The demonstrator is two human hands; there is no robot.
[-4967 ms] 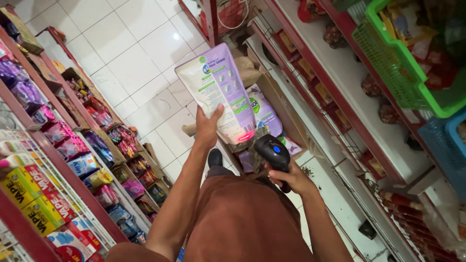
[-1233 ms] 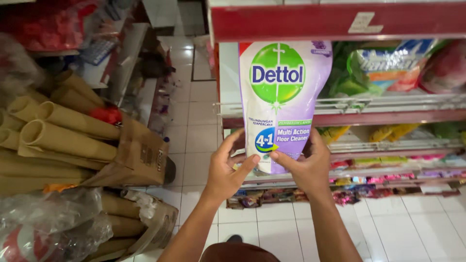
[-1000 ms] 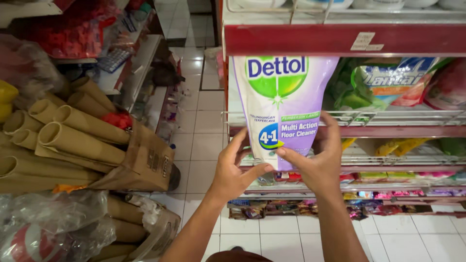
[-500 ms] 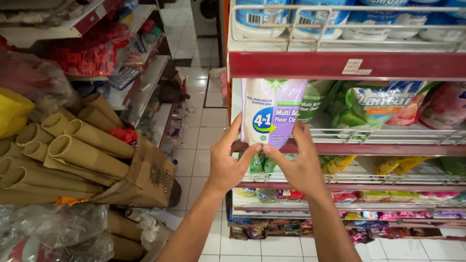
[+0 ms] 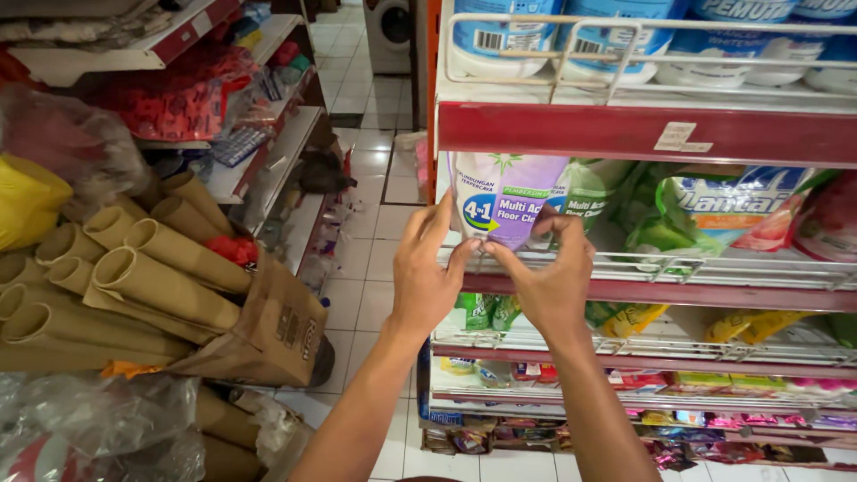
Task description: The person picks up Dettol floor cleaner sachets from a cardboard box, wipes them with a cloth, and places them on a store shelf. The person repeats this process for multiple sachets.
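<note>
The purple refill pouch [image 5: 509, 201] stands upright on the wire shelf [image 5: 714, 268], at its left end, under the red shelf edge [image 5: 643, 134]. Both hands grasp its lower edge: left hand [image 5: 427, 272] at the left corner, right hand [image 5: 552, 277] at the bottom centre. A green pouch [image 5: 594, 192] stands just beside it. Brown paper rolls [image 5: 134, 268] lie well apart, left.

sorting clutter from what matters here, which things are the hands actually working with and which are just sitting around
In hand:
left hand
right hand
purple floor cleaner pouch
wire shelf rail

Just sitting around:
green pouches
brown paper rolls
white bottles
sachet strips
</note>
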